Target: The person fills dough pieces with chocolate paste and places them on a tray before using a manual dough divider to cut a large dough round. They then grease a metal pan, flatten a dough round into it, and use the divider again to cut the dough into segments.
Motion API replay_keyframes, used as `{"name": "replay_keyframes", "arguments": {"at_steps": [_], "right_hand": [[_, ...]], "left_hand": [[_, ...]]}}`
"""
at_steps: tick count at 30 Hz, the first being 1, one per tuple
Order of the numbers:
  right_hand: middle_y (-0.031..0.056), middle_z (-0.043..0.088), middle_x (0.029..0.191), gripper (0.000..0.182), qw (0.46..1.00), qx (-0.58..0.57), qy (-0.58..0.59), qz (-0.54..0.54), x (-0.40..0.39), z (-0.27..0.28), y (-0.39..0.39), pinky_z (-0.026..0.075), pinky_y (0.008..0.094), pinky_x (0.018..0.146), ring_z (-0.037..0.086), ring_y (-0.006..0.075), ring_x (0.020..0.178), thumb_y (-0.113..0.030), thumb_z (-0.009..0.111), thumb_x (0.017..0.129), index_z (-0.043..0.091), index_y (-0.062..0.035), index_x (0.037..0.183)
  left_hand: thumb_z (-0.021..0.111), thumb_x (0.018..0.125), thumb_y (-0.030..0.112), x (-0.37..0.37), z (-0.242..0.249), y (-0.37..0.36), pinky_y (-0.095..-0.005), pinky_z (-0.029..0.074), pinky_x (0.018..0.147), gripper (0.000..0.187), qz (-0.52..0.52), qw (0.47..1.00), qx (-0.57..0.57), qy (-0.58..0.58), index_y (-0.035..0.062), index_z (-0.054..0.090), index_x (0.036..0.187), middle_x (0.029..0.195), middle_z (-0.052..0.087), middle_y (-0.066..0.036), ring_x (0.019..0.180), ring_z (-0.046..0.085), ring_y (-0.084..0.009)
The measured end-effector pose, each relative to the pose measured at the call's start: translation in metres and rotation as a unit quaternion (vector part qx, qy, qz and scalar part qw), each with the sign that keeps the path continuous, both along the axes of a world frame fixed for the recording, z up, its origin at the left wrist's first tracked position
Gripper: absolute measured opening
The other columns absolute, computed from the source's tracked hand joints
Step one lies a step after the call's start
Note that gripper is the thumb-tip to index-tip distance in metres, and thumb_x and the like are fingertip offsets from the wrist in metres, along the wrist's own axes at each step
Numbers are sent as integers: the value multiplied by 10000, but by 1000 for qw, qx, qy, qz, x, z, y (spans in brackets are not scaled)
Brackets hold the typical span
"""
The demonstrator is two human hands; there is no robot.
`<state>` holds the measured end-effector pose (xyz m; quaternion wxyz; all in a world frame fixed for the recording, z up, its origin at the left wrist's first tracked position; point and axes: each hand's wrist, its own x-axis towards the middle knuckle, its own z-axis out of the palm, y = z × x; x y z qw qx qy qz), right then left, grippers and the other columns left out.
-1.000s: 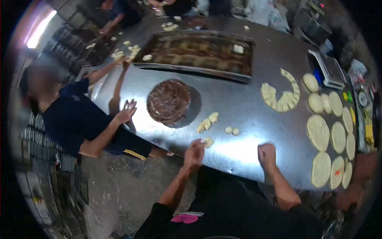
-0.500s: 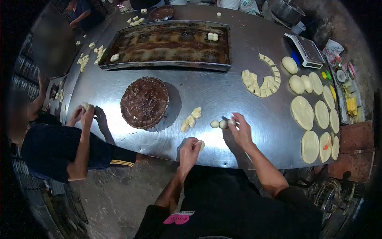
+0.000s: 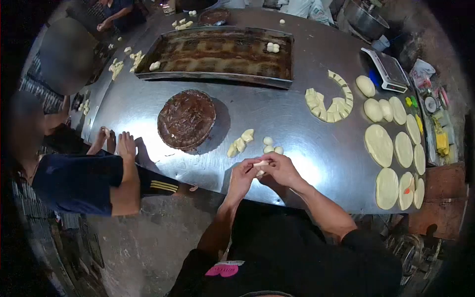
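– What do we see at the far left?
– A co-worker in a dark shirt point(image 3: 74, 180), with both hands point(image 3: 118, 142) over the table point(image 3: 257, 111). Past them, we have a large metal tray point(image 3: 213, 54) with small dough clusters point(image 3: 272, 47) inside, one near each end.
– And in front of the tray?
– A round pan point(image 3: 186, 120) heaped with brown paste. Below it and to the right, on our black shirt point(image 3: 297, 252), we find a pink label point(image 3: 222, 269); its lettering is too blurred for us to read surely.
– What comes next?
– Loose dough pieces point(image 3: 240, 143) on the table, then our left hand point(image 3: 241, 179), its fingertips closed on a small dough piece point(image 3: 260, 167).
– Where does that piece sit in our grip?
– Between the fingertips of both hands, above the table's near edge. Three dough balls point(image 3: 268, 149) lie just beyond, and our right hand point(image 3: 279, 170) pinches the piece from its side.
– Further right?
– An open ring of cut dough point(image 3: 331, 110), then a metal pot point(image 3: 366, 21) at the back; we can't make out its contents. Flat dough rounds point(image 3: 378, 146) line the right end, one with an orange mark, below a scale point(image 3: 389, 70). Last, we spot yellow packets point(image 3: 442, 143) in a container beside the table.
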<state>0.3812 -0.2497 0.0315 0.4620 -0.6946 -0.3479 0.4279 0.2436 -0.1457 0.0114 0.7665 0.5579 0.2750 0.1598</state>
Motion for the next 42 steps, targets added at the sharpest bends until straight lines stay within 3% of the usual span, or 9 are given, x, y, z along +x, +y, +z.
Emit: {"name": "replay_keyframes", "arguments": {"at_steps": [11, 14, 17, 18, 20, 27, 32, 35, 42], "right_hand": [[88, 596, 1033, 431, 859, 154, 443, -206, -34, 16, 26, 449, 355, 894, 564, 191, 991, -89, 589, 897, 450, -60, 1304], [89, 600, 1016, 467, 846, 136, 456, -241, -44, 11, 67, 468, 365, 859, 577, 192, 953, -53, 574, 889, 434, -72, 1333], [106, 618, 1001, 544, 989, 97, 94, -62, -43, 9, 126, 498, 375, 730, 608, 232, 874, 87, 512, 804, 448, -87, 1315], [106, 618, 1001, 544, 990, 91, 92, -55, -40, 10, 151, 498, 375, 730, 608, 232, 874, 87, 512, 804, 448, -87, 1315], [160, 620, 1010, 493, 870, 303, -377, 96, -40, 5, 197, 496, 418, 759, 614, 316, 900, 54, 520, 783, 498, -70, 1260], [179, 640, 993, 342, 757, 181, -466, 421, -37, 0, 253, 477, 460, 792, 616, 364, 932, -81, 519, 812, 559, -74, 1152], [162, 643, 930, 342, 887, 58, -321, 328, -43, -6, 266, 495, 422, 707, 642, 333, 860, -21, 501, 811, 574, -51, 1144], [92, 607, 903, 390, 910, -98, 331, 229, -42, 15, 239, 508, 271, 597, 625, 174, 826, 55, 495, 781, 559, 5, 1163], [127, 603, 1083, 451, 888, -81, 448, 55, -39, 47, 136, 555, 348, 821, 618, 229, 967, 97, 477, 791, 533, 12, 1231]], "left_hand": [[440, 992, 206, -5, -5, -24, -311, 523, 816, 358, 143, 989, -8, -34, 27, 522, 1291, 1224, 568, -119, 1055, 578, -200], [476, 967, 169, -19, -2, -13, -327, 514, 869, 376, 140, 948, 265, 110, 31, 498, 1315, 1280, 535, -163, 1150, 534, -255], [563, 893, 63, -44, 13, 3, -309, 503, 892, 400, 217, 919, 319, 76, 6, 513, 1285, 1330, 496, -186, 1200, 513, -273], [563, 893, 63, -56, 12, 12, -309, 503, 892, 400, 224, 920, 313, 78, 6, 513, 1285, 1330, 496, -186, 1200, 513, -273], [560, 898, 92, -82, 10, 30, -333, 524, 834, 338, 212, 929, 290, 85, 3, 564, 1224, 1302, 501, -223, 1098, 586, -325], [558, 907, 123, -144, -6, 70, -310, 501, 834, 248, 236, 926, 226, 187, 14, 622, 1121, 1144, 619, -150, 996, 630, -238], [523, 944, 141, -118, -24, 85, -357, 509, 869, 258, 259, 964, -67, -1, -16, 588, 1138, 1109, 616, -127, 1011, 614, -240], [510, 951, 124, -87, -1, 87, -397, 533, 839, 241, 327, 910, -236, -93, -18, 556, 1140, 1081, 609, -113, 1001, 608, -236], [546, 934, 101, -73, 5, 53, -392, 533, 840, 187, 336, 916, -177, -134, -6, 553, 1087, 1022, 609, -103, 951, 609, -206]]}}
